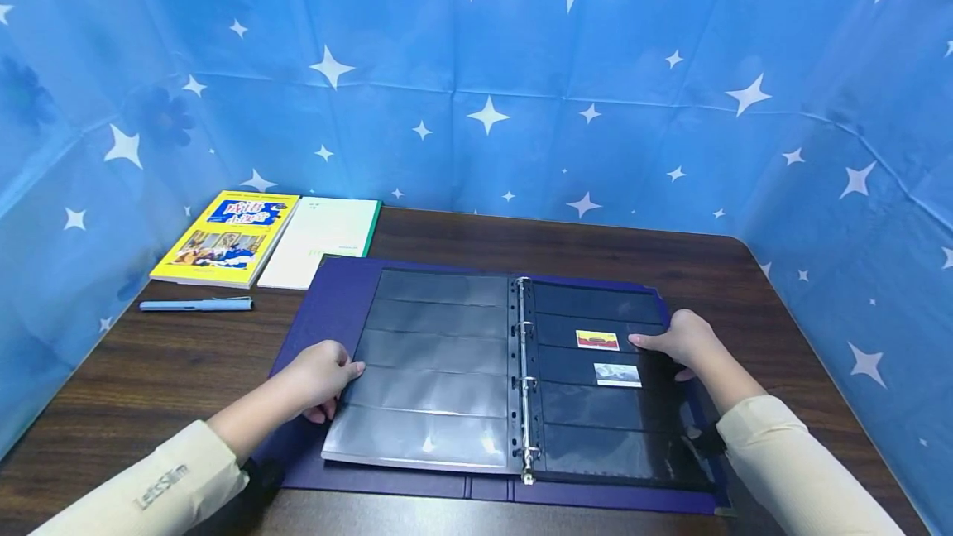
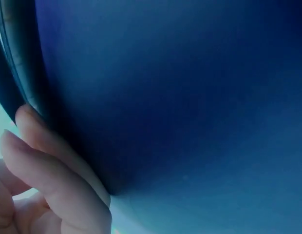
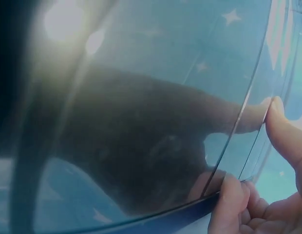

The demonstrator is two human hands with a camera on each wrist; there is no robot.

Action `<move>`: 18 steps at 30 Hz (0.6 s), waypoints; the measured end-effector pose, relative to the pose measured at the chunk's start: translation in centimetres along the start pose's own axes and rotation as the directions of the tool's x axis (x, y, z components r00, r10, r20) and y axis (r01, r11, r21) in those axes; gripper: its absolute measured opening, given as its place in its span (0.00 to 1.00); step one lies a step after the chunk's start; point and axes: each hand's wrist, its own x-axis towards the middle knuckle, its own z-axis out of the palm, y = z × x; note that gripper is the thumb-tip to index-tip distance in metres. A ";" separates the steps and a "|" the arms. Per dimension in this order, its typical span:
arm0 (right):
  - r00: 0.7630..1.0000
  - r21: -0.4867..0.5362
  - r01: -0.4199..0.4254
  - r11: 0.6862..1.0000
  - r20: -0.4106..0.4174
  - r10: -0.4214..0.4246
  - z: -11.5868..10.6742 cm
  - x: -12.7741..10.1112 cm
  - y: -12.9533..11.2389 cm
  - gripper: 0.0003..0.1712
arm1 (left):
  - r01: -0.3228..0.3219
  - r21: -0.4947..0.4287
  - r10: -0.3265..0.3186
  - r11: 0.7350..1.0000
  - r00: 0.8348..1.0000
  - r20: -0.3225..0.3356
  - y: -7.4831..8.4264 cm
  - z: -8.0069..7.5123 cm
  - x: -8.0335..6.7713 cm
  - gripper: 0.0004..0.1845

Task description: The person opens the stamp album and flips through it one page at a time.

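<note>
A dark blue ring binder album [image 1: 338, 296] lies open flat near the middle of the brown wooden table [image 1: 149, 370], its black pocket pages spread to either side of the metal rings [image 1: 525, 379]. The left hand [image 1: 320, 377] rests on the outer edge of the left-hand stack of clear-fronted pages [image 1: 432, 370], thumb on top and fingers curled around and under the edge; the left wrist view shows fingertips [image 2: 29, 126] pressed against a dark blue surface. The right hand [image 1: 681, 342] sits at the outer edge of the right-hand page [image 1: 596, 437], thumb lying on the sheet; in the right wrist view the thumb [image 3: 282, 126] and a finger seem to pinch the page edge, though glare blurs it. Two small stamps, a yellow and red one [image 1: 597, 340] and a pale grey one [image 1: 617, 375], sit in the pockets just beside the right hand.

At the far left lie a yellow illustrated book [image 1: 227, 238], a white booklet with green spine [image 1: 320, 242], and a light blue pen [image 1: 196, 304].
</note>
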 end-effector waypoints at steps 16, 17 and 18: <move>0.987 -0.313 0.026 0.949 -0.141 -0.074 0.0 -0.5 -1.0 0.57 | -0.006 0.321 -0.016 0.947 0.998 0.067 1.7 -0.4 0.5 0.16; 0.985 -0.329 0.037 0.943 -0.149 -0.091 -0.2 -0.6 -1.0 0.56 | -0.010 0.328 -0.015 0.945 0.997 0.075 1.8 -0.5 0.4 0.16; 0.983 -0.337 0.057 0.940 -0.148 -0.113 -0.4 -0.7 -1.0 0.55 | -0.012 0.336 -0.016 0.942 0.997 0.081 1.9 -0.5 0.4 0.16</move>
